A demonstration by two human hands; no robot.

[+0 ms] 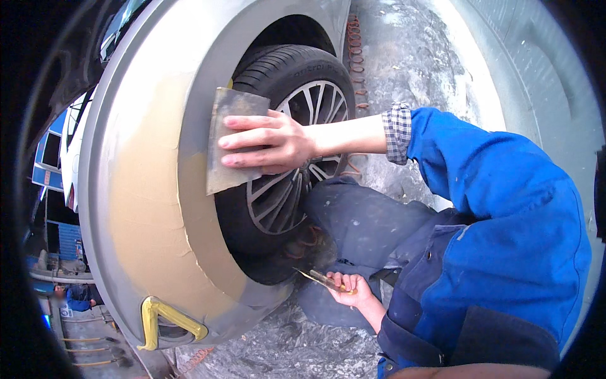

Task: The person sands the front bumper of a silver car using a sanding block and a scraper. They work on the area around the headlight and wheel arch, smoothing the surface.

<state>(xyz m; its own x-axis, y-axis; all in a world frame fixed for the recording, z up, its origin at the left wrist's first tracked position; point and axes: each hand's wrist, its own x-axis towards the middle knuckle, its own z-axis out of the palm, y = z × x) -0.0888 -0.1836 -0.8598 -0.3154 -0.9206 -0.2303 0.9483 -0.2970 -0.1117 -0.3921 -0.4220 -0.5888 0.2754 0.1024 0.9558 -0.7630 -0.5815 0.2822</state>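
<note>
With fingers stretched over its face, my right hand (268,142) presses a flat, grey, rectangular filler spreader (221,123) against the edge of the wheel arch. Beige filler (148,183) covers much of the car's fender and bumper corner (101,151), with a raised ridge along the arch. My left hand (353,292), lower in the view, is closed round a slim putty knife (322,279) seen nearly edge-on, its narrow end toward the wheel arch. Beneath the spreader and my right wrist stands the wheel (300,120), a black tyre with silver spokes.
Yellow masking tape (177,322) forms a V round an opening in the bumper. A coiled orange hose (355,57) lies along the stained floor (410,63). My bent leg (366,215) is close to the wheel. Another person (79,298) is far off at the left.
</note>
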